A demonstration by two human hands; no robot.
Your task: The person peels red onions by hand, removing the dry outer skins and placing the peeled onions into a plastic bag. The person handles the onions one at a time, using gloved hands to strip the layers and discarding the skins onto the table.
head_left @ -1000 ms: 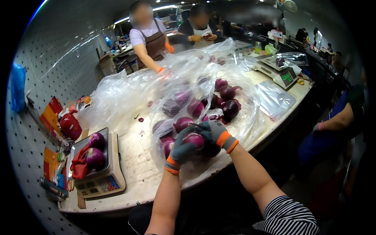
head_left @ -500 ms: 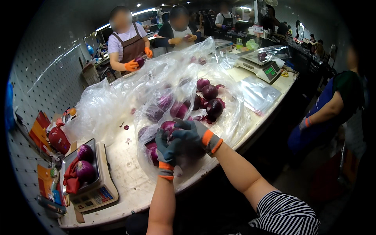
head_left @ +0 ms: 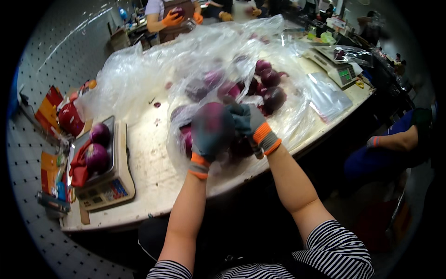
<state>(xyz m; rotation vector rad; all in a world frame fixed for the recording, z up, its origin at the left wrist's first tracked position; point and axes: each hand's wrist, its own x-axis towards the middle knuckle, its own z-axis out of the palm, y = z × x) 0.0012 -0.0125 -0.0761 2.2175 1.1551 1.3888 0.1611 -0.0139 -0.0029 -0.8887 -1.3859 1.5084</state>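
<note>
My left hand [head_left: 209, 140], in a grey glove with an orange cuff, is closed around a red onion [head_left: 211, 115], blurred by motion. My right hand [head_left: 247, 122], gloved the same way, has its curled fingers against the right side of that onion. Below and beside the hands, more red onions [head_left: 187, 140] lie in a large clear plastic bag [head_left: 173, 153] spread over the table. Beyond my right hand sits a pile of dark red onions [head_left: 274, 98], some with loose skins around them.
To the left, a scale [head_left: 111, 188] carries two red onions [head_left: 98, 158] and a red cloth or bag [head_left: 80, 167]. A second scale [head_left: 337, 67] stands far right, near flat clear bags [head_left: 327, 95]. Co-workers stand across the white table [head_left: 151, 197] and at right.
My head view has tilted down, so the table sits higher in the picture. Both hands have lifted the onion toward me from among the bagged onions.
</note>
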